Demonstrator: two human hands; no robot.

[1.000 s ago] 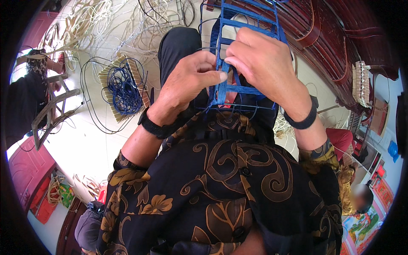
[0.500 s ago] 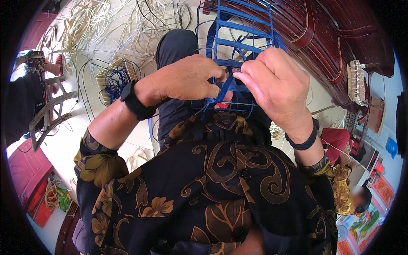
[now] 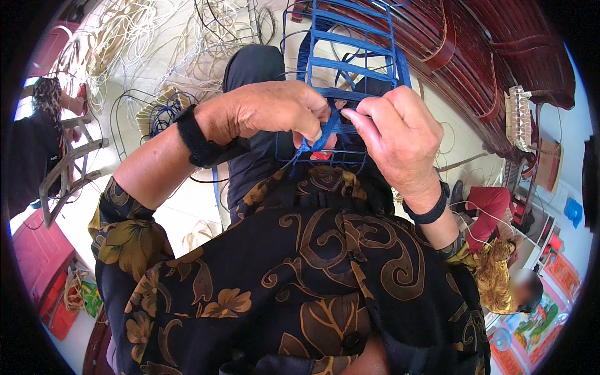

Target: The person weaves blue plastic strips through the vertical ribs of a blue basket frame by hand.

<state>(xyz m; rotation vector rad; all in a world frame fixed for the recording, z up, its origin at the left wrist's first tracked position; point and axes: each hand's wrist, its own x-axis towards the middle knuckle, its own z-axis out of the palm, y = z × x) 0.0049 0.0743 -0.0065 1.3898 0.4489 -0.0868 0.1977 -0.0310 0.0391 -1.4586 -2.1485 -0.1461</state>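
A blue wire frame (image 3: 351, 66), its crossbars wrapped in blue strip, lies over my lap and extends away from me. My left hand (image 3: 275, 107) is closed at the near part of the frame, thumb and fingers pinching a blue strip (image 3: 332, 119). From the other side, my right hand (image 3: 405, 128) pinches the same strip between thumb and curled fingers, just above the frame. Several loose strip ends hang at the near left corner. A small red patch (image 3: 321, 155) shows beneath the near bars. My left fingertips are partly hidden by the hand.
Pale strips (image 3: 128, 47) lie tangled on the floor at far left. A woven basket (image 3: 147, 119) holds blue cord. A dark red wooden bench (image 3: 450, 56) runs along the far right. At left, a person (image 3: 31, 156) is near a wooden chair (image 3: 72, 159); another person (image 3: 497, 275) sits at right.
My right hand has come down a little toward the frame, still pinching the strip. My left wrist has tilted, and its fingers stay at the near bars. The whole view has shifted slightly.
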